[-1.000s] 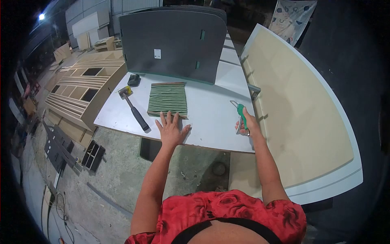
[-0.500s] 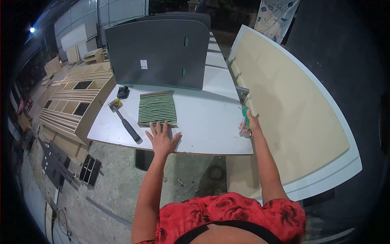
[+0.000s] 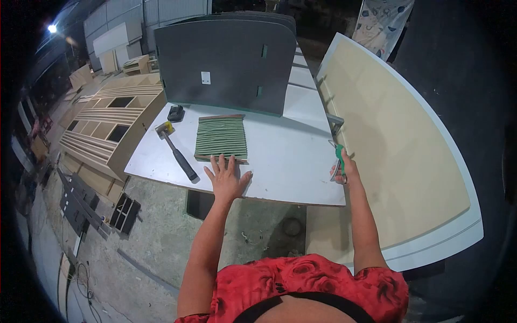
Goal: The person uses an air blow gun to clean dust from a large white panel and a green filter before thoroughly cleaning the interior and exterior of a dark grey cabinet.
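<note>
My left hand (image 3: 229, 180) rests with spread fingers on the white tabletop (image 3: 280, 161), its fingertips at the near edge of a green ribbed piece (image 3: 221, 137) that has brown strips along its far and near edges. At the table's right edge, my right hand (image 3: 346, 167) is closed around a green-handled tool (image 3: 339, 152); a thin metal part sticks out beyond the fingers, and its exact type is unclear. A hammer (image 3: 180, 156) with a dark handle and a yellow-tipped head lies left of the green piece.
Dark grey panels (image 3: 231, 64) stand upright at the table's back. A black battery-like block (image 3: 175, 113) sits near the left edge. Beyond the right edge leans a large cream panel with a white border (image 3: 404, 145). Wooden shelving (image 3: 113, 126) lies at the left.
The view has shifted, so the table and its objects appear slightly further right and higher. Both hands keep nearly the same places on the table.
</note>
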`<control>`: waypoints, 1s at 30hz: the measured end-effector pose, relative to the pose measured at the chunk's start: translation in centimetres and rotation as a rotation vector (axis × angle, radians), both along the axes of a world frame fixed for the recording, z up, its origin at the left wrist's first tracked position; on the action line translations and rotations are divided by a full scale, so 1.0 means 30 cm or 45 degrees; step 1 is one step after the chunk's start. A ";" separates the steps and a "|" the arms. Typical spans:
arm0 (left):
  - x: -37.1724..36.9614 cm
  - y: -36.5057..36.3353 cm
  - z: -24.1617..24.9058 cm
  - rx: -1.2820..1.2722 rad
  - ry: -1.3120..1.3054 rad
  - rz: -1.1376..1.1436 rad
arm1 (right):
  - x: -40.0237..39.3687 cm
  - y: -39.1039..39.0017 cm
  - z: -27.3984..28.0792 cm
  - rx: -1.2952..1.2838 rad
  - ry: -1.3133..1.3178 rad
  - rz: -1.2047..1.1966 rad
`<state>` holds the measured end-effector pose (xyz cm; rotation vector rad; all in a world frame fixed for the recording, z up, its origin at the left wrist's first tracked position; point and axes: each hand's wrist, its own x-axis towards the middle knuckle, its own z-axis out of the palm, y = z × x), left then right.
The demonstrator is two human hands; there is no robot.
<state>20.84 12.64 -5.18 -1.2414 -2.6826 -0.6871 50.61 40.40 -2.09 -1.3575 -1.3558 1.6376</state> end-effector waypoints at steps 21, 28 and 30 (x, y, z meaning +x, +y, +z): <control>0.000 -0.003 0.014 -0.025 -0.032 0.006 | -0.347 -0.394 0.093 0.145 -0.158 0.694; 0.004 -0.005 0.016 -0.005 -0.022 0.002 | -0.341 -0.400 0.073 0.134 -0.159 0.656; 0.001 -0.008 0.017 -0.001 -0.027 0.002 | -0.343 -0.397 0.075 0.139 -0.179 0.658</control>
